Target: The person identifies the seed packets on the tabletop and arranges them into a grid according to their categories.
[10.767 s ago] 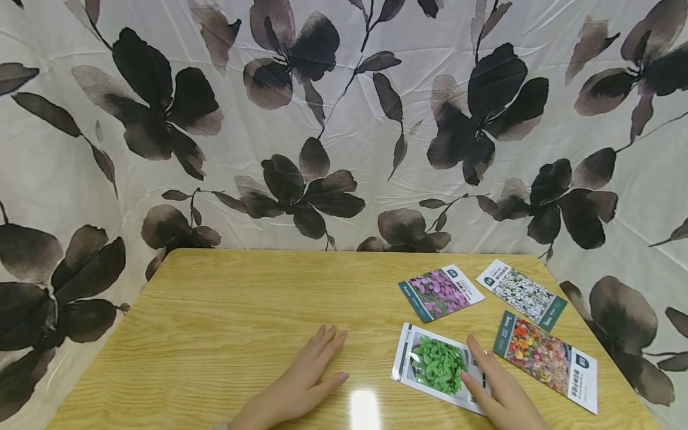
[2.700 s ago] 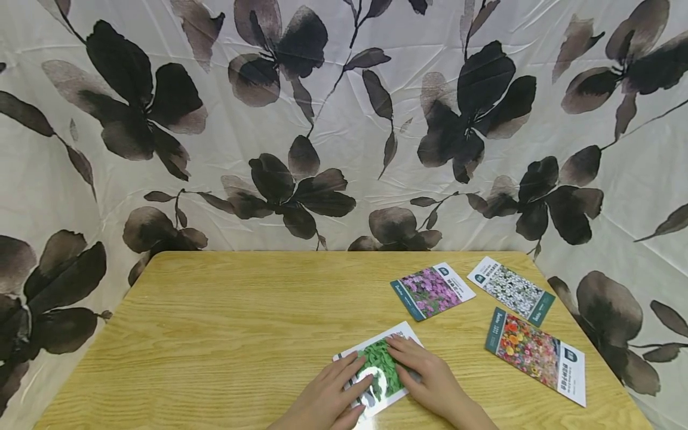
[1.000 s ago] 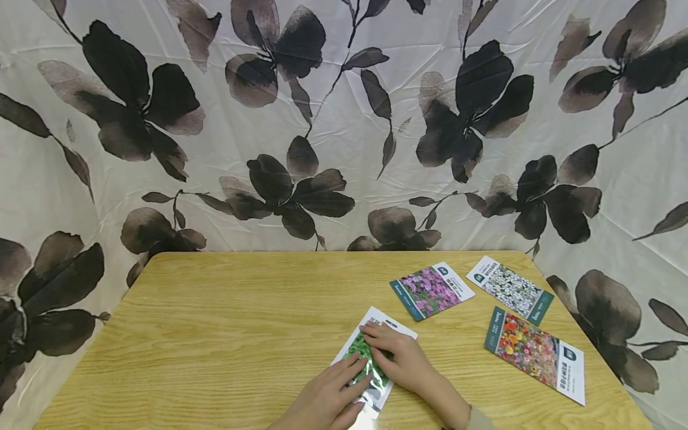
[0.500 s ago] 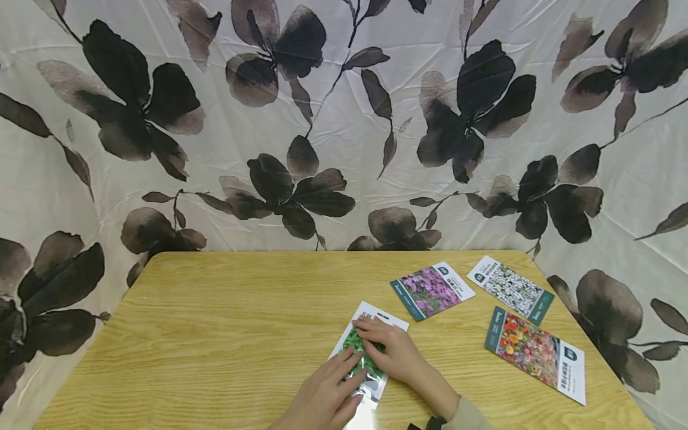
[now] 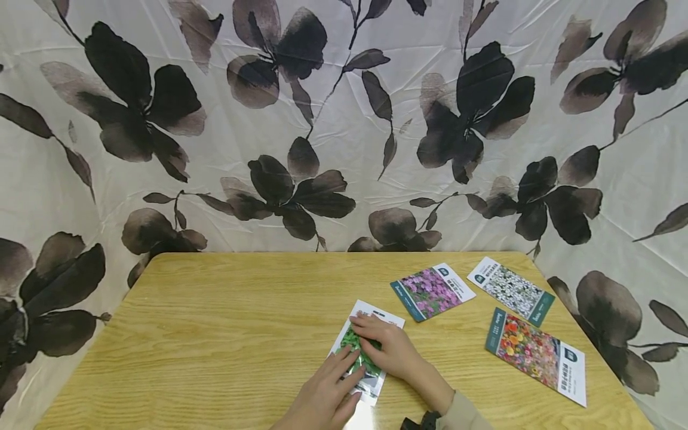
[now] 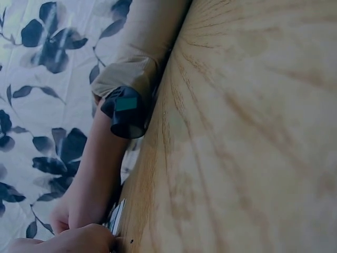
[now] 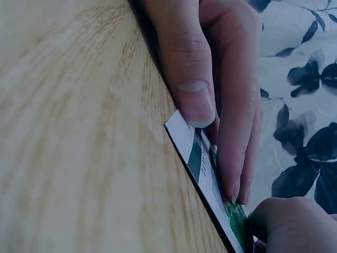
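Observation:
A white seed packet (image 5: pixel 352 341) with a picture of green leaves lies on the table near the front edge, its long side running away from me. My left hand (image 5: pixel 328 391) rests over its lower left part, fingers extended across the picture. From the right, my right hand (image 5: pixel 389 346) lays its fingers over the upper half, hiding much of the print. In the right wrist view, the left thumb (image 7: pixel 197 100) comes down at a corner of the packet (image 7: pixel 192 153), which lies flat on the wood. The left wrist view shows the packet's edge (image 6: pixel 117 215) beyond the left hand (image 6: pixel 79 240).
At the right of the wooden table (image 5: pixel 215 334) lie a purple-flower packet (image 5: pixel 432 291), a white-flower packet (image 5: pixel 510 289) and a mixed-flower packet (image 5: pixel 537 355). A floral curtain (image 5: pixel 344 119) hangs behind. A black wrist camera (image 5: pixel 421 420) sits by the right sleeve (image 5: pixel 462 412).
The green-leaf packet has slid left from beside the mixed-flower packet and turned until its long side points away from me. Both hands have come onto it. Lately it has shifted slightly left.

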Demonstrator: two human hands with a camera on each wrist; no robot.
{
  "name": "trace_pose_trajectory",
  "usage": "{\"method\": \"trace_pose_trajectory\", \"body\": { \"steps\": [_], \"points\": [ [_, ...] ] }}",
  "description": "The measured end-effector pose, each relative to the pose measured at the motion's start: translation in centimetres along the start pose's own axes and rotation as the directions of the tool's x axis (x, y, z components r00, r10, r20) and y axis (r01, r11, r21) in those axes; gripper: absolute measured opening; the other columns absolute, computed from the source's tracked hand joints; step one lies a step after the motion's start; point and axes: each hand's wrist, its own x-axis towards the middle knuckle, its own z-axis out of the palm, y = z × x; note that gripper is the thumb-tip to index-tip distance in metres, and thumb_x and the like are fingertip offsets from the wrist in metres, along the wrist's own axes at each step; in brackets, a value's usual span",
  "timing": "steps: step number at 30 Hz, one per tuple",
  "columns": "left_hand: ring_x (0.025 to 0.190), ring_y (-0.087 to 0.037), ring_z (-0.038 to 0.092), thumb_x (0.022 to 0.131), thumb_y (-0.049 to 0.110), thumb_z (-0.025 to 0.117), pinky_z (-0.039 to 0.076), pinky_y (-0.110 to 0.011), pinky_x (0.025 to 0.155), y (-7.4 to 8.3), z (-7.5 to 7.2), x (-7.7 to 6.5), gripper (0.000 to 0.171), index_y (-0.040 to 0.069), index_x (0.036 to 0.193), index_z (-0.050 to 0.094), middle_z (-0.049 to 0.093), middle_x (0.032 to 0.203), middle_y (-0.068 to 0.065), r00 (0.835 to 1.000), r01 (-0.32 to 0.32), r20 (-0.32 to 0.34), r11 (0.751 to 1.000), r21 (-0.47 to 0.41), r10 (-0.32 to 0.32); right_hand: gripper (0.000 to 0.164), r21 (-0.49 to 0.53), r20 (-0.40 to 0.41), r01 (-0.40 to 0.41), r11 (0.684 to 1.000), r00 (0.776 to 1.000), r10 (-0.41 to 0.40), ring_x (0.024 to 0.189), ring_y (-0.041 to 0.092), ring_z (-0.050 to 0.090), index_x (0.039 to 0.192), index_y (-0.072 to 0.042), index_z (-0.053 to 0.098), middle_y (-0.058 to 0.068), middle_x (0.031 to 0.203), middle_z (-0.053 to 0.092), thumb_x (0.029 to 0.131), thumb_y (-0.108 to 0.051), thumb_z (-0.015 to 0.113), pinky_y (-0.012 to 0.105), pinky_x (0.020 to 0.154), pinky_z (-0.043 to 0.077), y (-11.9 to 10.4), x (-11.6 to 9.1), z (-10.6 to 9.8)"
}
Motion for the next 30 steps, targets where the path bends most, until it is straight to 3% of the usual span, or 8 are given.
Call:
{"method": "trace_pose_trajectory", "body": {
  "steps": [10,24,30],
  "points": [
    [0.133,-0.036,0.048,0.095,0.026,0.065,0.048,-0.055,0.096,0.4,-0.2,0.2,0.036,0.007,0.125,0.069,0.056,0.140,-0.016,0.996,0.079,0.034,0.996,-0.028,-0.078,0.032,-0.186,-0.060,-0.044,0.982,0.998,0.033,0.126,0.030,0.057,0.119,-0.004,0.072,0.012,0.132,0.063,0.088,-0.012,0.072,0.049,0.102,0.045,0.1,-0.6,-0.3],
    [0.131,-0.038,0.050,0.094,0.023,0.065,0.048,-0.059,0.094,0.5,-0.6,0.2,0.034,0.006,0.123,0.070,0.057,0.138,-0.017,0.988,0.150,0.041,0.988,-0.033,-0.149,0.047,-0.302,0.076,-0.119,0.946,0.986,0.148,0.139,0.033,0.042,0.139,-0.011,0.059,0.012,0.149,0.048,0.097,-0.031,0.062,0.051,0.111,0.034,-1.0,-0.6,-0.2],
    [0.130,-0.040,0.051,0.093,0.022,0.066,0.048,-0.060,0.092,0.5,-0.5,0.2,0.034,0.005,0.121,0.071,0.058,0.136,-0.019,0.990,0.137,0.018,0.990,-0.028,-0.137,0.047,-0.388,0.047,-0.200,0.900,0.971,0.235,0.140,0.031,0.041,0.139,-0.013,0.060,0.012,0.150,0.047,0.097,-0.034,0.060,0.049,0.110,0.036,-2.1,-0.7,0.2]
  ]
}}
